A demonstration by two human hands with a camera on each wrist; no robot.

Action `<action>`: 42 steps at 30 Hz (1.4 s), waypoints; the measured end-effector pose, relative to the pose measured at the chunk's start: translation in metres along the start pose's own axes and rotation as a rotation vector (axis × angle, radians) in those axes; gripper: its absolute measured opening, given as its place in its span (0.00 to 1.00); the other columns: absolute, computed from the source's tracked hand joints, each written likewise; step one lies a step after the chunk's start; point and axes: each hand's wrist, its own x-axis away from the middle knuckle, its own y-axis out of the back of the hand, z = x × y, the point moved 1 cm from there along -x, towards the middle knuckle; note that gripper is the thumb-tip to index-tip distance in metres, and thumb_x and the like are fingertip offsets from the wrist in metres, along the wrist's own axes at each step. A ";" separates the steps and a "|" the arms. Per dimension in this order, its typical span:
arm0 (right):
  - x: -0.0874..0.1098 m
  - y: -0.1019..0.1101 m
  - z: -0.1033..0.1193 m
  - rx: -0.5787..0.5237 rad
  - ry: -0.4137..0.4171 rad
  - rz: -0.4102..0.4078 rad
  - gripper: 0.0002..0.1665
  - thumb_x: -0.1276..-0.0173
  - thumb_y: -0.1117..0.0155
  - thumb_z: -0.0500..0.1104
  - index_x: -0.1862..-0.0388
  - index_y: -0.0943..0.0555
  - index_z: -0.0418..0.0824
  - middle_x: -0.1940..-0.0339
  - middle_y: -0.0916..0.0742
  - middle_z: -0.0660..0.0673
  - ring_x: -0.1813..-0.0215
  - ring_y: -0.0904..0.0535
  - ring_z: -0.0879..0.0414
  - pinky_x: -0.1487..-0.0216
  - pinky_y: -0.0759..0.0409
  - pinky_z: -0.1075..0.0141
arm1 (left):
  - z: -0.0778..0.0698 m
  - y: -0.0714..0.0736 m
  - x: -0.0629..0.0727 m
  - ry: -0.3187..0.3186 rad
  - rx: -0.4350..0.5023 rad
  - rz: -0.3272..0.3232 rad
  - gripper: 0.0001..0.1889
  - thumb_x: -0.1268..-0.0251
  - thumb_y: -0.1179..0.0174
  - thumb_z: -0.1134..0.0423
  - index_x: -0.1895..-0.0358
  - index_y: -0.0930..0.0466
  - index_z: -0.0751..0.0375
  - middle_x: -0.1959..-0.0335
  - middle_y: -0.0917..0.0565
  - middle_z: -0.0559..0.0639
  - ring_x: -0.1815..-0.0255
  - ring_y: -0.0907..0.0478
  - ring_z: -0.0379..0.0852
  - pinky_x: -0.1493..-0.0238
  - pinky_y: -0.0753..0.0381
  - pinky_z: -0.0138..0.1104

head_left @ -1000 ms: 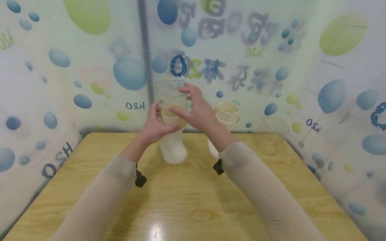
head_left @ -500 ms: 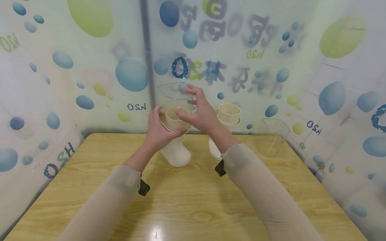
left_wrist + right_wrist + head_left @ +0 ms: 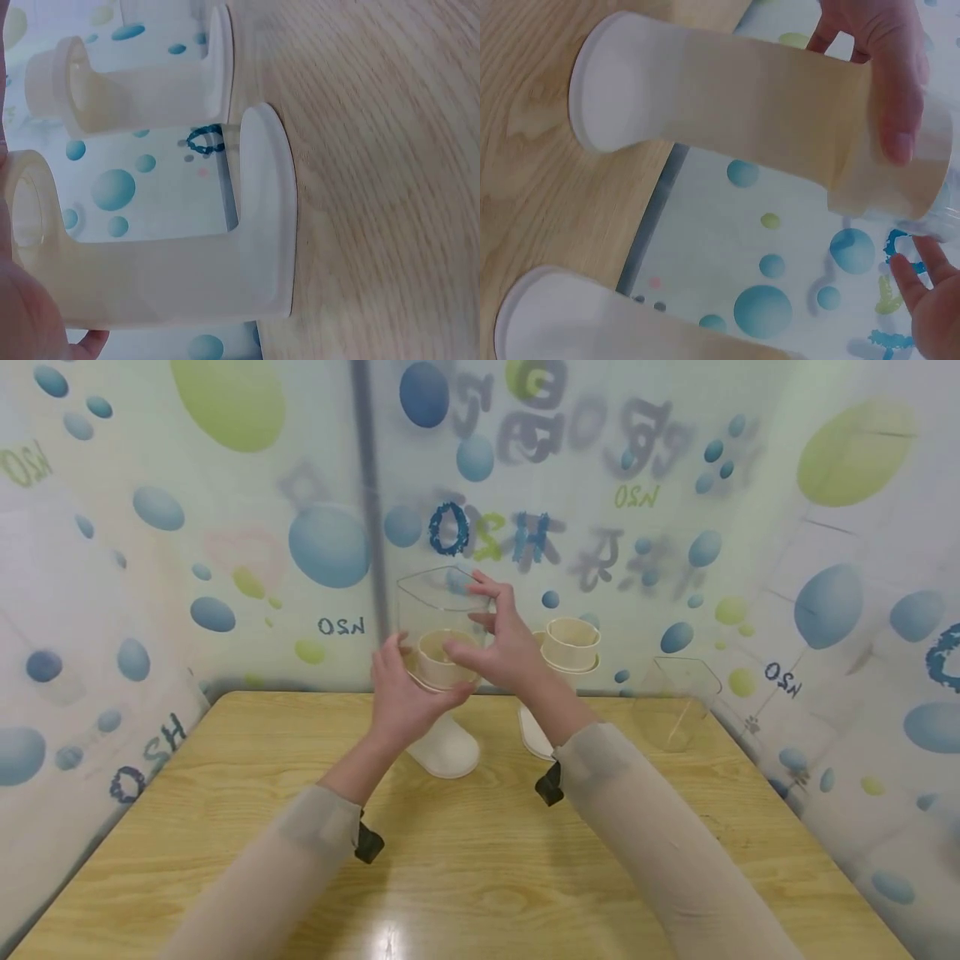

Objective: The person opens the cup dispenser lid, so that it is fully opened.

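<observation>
Our left hand (image 3: 408,693) grips the cream stand (image 3: 447,752) near twelve o'clock on the surface (image 3: 480,860); above, our right hand (image 3: 506,639) pinches the clear jar (image 3: 438,597) at three o'clock. It looks light, stiff, slippery: we'd hold its walls.

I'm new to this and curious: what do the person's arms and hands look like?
The left hand and right hand are bare. Long, pale beige sleeves end in greyish cuffs, and a small angular black block shows at each wrist.
</observation>
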 end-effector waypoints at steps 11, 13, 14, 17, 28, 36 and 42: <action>0.001 -0.020 0.013 0.101 -0.101 -0.180 0.57 0.37 0.17 0.66 0.20 0.39 0.52 0.16 0.27 0.51 0.26 0.18 0.44 0.30 0.16 0.44 | -0.005 -0.004 0.001 0.053 0.115 0.057 0.72 0.54 0.12 0.38 0.13 0.56 0.53 0.18 0.40 0.64 0.21 0.34 0.65 0.24 0.27 0.62; -0.001 -0.022 0.015 0.122 -0.082 -0.187 0.56 0.36 0.19 0.65 0.18 0.39 0.53 0.16 0.27 0.50 0.26 0.18 0.44 0.30 0.16 0.45 | -0.005 -0.001 -0.001 0.045 0.110 0.066 0.72 0.55 0.12 0.38 0.13 0.56 0.54 0.19 0.40 0.66 0.22 0.33 0.67 0.25 0.26 0.62; -0.001 -0.023 0.016 0.127 -0.074 -0.190 0.55 0.36 0.19 0.65 0.18 0.38 0.55 0.16 0.27 0.49 0.26 0.18 0.44 0.30 0.16 0.46 | -0.005 0.000 -0.001 0.043 0.109 0.067 0.72 0.55 0.12 0.39 0.13 0.55 0.55 0.20 0.39 0.66 0.23 0.33 0.67 0.26 0.26 0.62; -0.005 -0.023 0.019 0.119 -0.071 -0.203 0.53 0.35 0.20 0.65 0.17 0.35 0.58 0.17 0.25 0.48 0.27 0.17 0.43 0.31 0.15 0.46 | -0.005 0.003 -0.002 0.047 0.118 0.070 0.72 0.54 0.13 0.39 0.13 0.55 0.54 0.20 0.38 0.64 0.25 0.32 0.65 0.28 0.24 0.61; -0.003 -0.019 0.022 0.253 0.032 -0.199 0.45 0.34 0.20 0.61 0.22 0.21 0.48 0.22 0.18 0.48 0.31 0.15 0.49 0.33 0.13 0.55 | -0.006 0.000 -0.001 0.064 0.065 0.085 0.73 0.56 0.12 0.38 0.14 0.56 0.54 0.23 0.38 0.62 0.31 0.30 0.59 0.31 0.22 0.58; -0.002 -0.011 0.025 0.245 -0.027 -0.177 0.43 0.34 0.22 0.64 0.23 0.20 0.52 0.23 0.17 0.50 0.36 0.12 0.46 0.36 0.12 0.52 | -0.004 -0.001 -0.001 0.055 0.055 0.102 0.72 0.55 0.13 0.37 0.13 0.56 0.52 0.22 0.38 0.62 0.30 0.30 0.60 0.33 0.21 0.59; -0.004 -0.008 0.029 0.292 -0.027 -0.171 0.41 0.33 0.22 0.65 0.25 0.19 0.53 0.24 0.16 0.52 0.38 0.11 0.47 0.38 0.11 0.52 | -0.006 0.001 -0.003 0.050 0.045 0.112 0.72 0.54 0.13 0.36 0.13 0.56 0.54 0.21 0.38 0.62 0.28 0.30 0.62 0.31 0.22 0.60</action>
